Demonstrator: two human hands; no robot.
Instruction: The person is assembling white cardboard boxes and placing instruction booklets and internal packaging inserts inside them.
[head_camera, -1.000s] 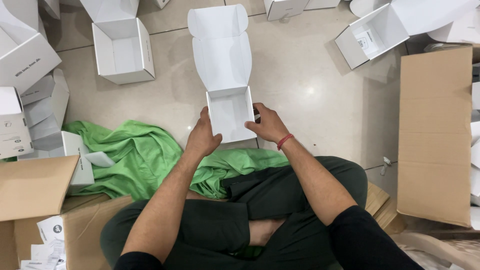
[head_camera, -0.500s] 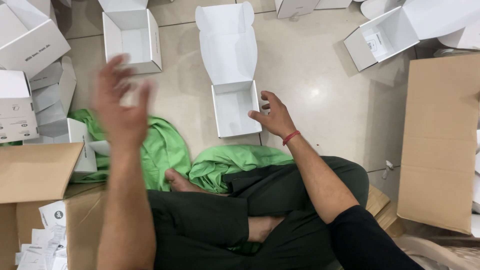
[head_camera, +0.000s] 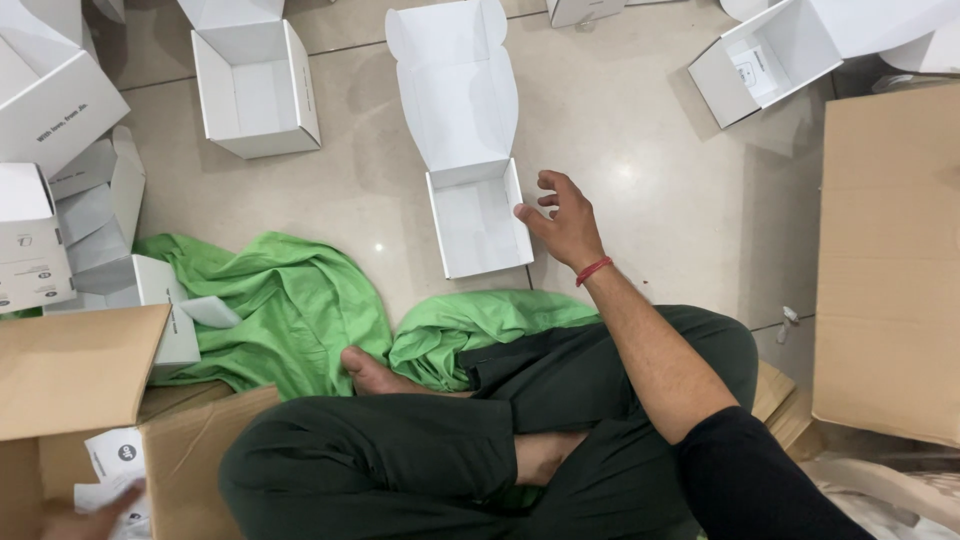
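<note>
**A:** Where are your hands right now?

**B:** You sit cross-legged on a pale tiled floor, looking down. Your right hand reaches forward, fingers loosely spread and half curled, gripping nothing. The thumb tip rests at the right wall of a small open white box; whether it truly presses the card, I cannot tell. A red band circles that wrist.

**A:** And the box itself?

**B:** It sits on the floor straight ahead of your knees, hollow and upright, with its tall lid flap laid flat on the tiles away from you.

**A:** The other hand?

**B:** Your left hand shows only as a sliver at the bottom left corner, down inside a brown cardboard carton, beside white printed cards. Too little of it shows to say whether it is open or closed.

**A:** What lies around you?

**B:** A crumpled green cloth spreads to the left of your bare foot, and a second green bundle sits just against your shin, below the box. More open white boxes lie farther out, some stacked at the left edge. A large flat brown cardboard sheet lies at your right.
</note>
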